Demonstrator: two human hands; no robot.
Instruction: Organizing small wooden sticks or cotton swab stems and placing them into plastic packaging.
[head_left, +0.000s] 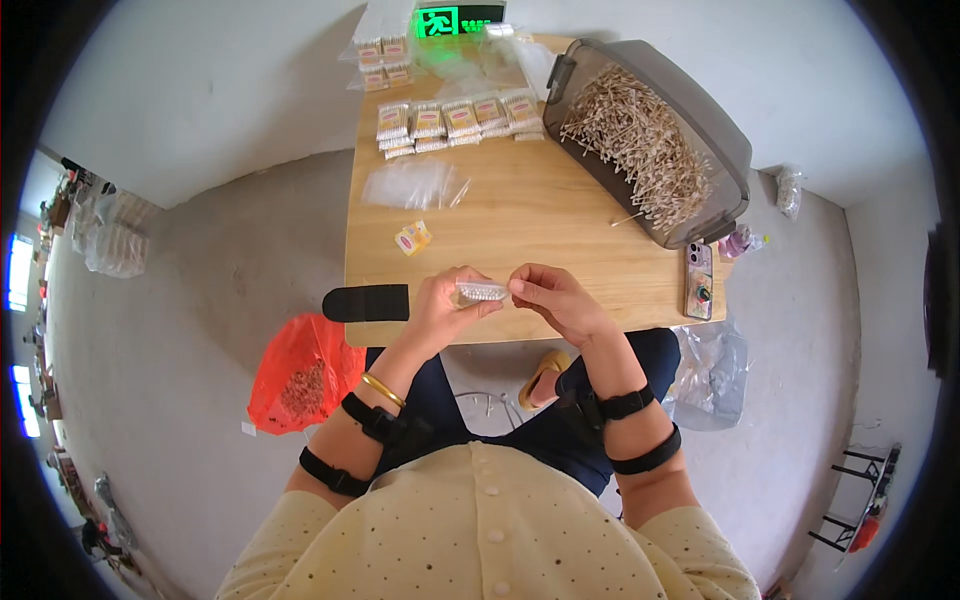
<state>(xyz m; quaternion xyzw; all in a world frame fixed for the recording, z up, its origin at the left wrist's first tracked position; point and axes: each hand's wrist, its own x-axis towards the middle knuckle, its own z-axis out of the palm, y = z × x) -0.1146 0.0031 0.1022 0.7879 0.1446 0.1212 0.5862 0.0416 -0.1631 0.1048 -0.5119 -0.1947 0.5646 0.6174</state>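
Note:
Over the table's near edge, my left hand [438,312] is closed around a small clear bag of cotton swabs [482,292], whose white tips show at the bag's end. Thumb and fingers of my right hand [565,302] pinch the right end of the same bag. Beyond my hands lie some small yellow-and-white cards [411,238] and a fanned stack of flat clear bags [412,185]. Filled swab packs [460,119] stand in a row farther back. A grey plastic bin [728,130] at the far right holds a heap of loose swabs [640,140].
On the wooden table [540,215] a phone [699,280] lies at the right edge. A black strip [366,303] juts past the left edge. A red bag [290,345] sits on the floor at left, a clear bag [715,380] at right. A lit green sign [450,21] stands at the back.

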